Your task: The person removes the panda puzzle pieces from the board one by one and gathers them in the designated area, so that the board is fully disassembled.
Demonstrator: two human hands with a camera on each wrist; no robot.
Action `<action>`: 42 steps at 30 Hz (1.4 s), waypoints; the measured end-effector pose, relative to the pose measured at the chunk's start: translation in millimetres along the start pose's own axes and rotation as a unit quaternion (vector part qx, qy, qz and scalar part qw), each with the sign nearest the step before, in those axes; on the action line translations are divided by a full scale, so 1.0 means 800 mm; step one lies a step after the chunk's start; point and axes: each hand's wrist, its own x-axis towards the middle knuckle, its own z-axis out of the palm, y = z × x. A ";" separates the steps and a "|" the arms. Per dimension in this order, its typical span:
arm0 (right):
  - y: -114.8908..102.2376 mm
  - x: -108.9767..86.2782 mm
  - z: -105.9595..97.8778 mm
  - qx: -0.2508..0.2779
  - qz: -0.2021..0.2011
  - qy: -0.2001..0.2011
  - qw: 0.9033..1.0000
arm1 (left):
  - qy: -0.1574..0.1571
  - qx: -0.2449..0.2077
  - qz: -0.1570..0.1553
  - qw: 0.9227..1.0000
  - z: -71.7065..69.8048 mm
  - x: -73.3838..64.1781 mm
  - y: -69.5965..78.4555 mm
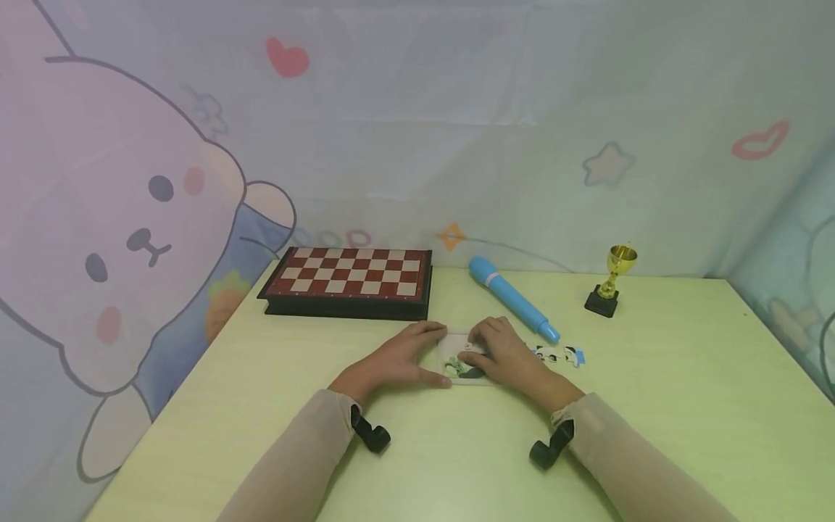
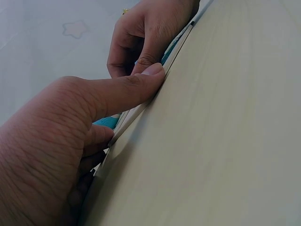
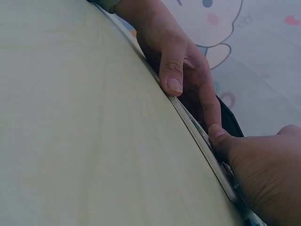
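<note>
A flat, pale-framed jigsaw puzzle board (image 1: 459,380) with a green and black picture lies on the table between the hands. My left hand (image 1: 399,357) holds its left end, thumb at the near edge and fingers at the far corner; in the left wrist view the thumb (image 2: 127,92) rests along the rim. Over the board's right part, my right hand (image 1: 509,355) has bent fingers and pinches a puzzle piece, mostly hidden under them, against the surface. Just right of that hand lie loose panda puzzle pieces (image 1: 570,355), partly covered by it.
A red-and-white chessboard box (image 1: 349,283) stands at the back left. Behind the right hand lies a blue stick-shaped thing (image 1: 515,297) with a rounded end. A small gold trophy cup (image 1: 612,279) on a black base stands at the back right, before the printed cloth backdrop.
</note>
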 end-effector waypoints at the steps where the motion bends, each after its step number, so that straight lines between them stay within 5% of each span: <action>1: 0.001 0.000 0.001 0.001 0.000 -0.001 1.000 | 0.000 -0.001 0.001 1.000 0.000 0.000 0.000; 14: 0.004 -0.006 0.002 0.012 0.008 -0.008 1.000 | 0.000 0.003 0.006 1.000 0.006 0.000 -0.004; 42: 0.002 -0.001 -0.005 0.035 -0.049 0.017 0.998 | 0.003 0.008 0.004 1.000 0.003 -0.001 -0.003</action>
